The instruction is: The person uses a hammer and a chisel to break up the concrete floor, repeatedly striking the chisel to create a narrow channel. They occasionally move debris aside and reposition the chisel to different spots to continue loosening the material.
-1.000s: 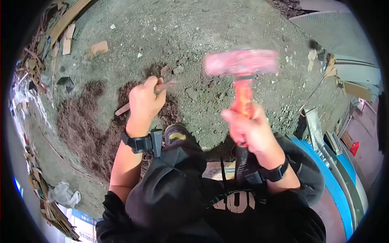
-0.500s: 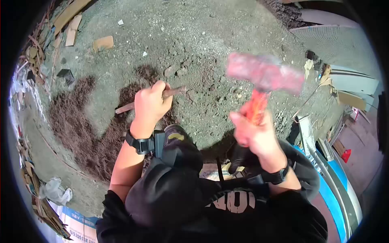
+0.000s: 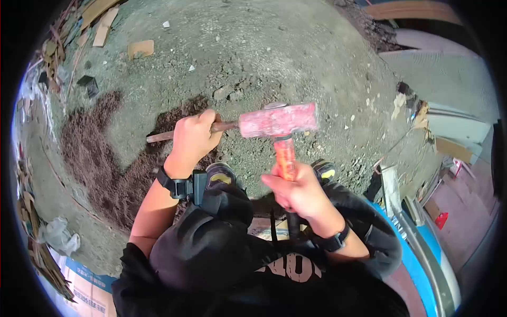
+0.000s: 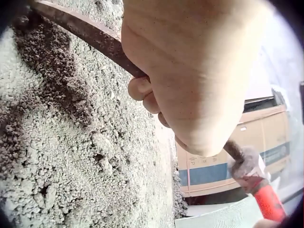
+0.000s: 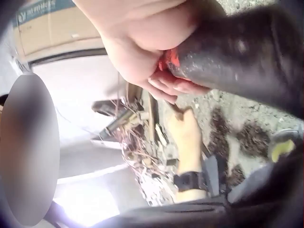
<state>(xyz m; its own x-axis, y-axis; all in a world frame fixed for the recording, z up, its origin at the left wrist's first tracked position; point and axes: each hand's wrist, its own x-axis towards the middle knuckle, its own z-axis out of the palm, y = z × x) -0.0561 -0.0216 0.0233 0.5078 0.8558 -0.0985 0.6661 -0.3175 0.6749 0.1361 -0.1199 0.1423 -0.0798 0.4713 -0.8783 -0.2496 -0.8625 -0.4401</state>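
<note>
My left hand (image 3: 193,138) grips a rusty steel chisel (image 3: 160,137) around its middle, with the fingers curled under it in the left wrist view. The far end of the chisel slants down to dark loose soil (image 4: 57,71). In my right hand (image 3: 302,194) is a short sledgehammer (image 3: 277,120) with a worn red head, held by its red-orange handle; the black lower grip (image 5: 237,57) sticks out below the hand. The hammer head is right at the near end of the chisel in the head and left wrist views.
Grey gritty ground spreads around my shoes (image 3: 221,174). Wood scraps (image 3: 105,26) lie at the upper left, near a flat tan piece (image 3: 140,49). A crumpled plastic bag (image 3: 59,236) is at the lower left. Blue-edged boards (image 3: 422,248) stand at the right.
The sledgehammer has swung down and left from the right side, and its head is now at the chisel's end. My left hand has kept its hold on the chisel.
</note>
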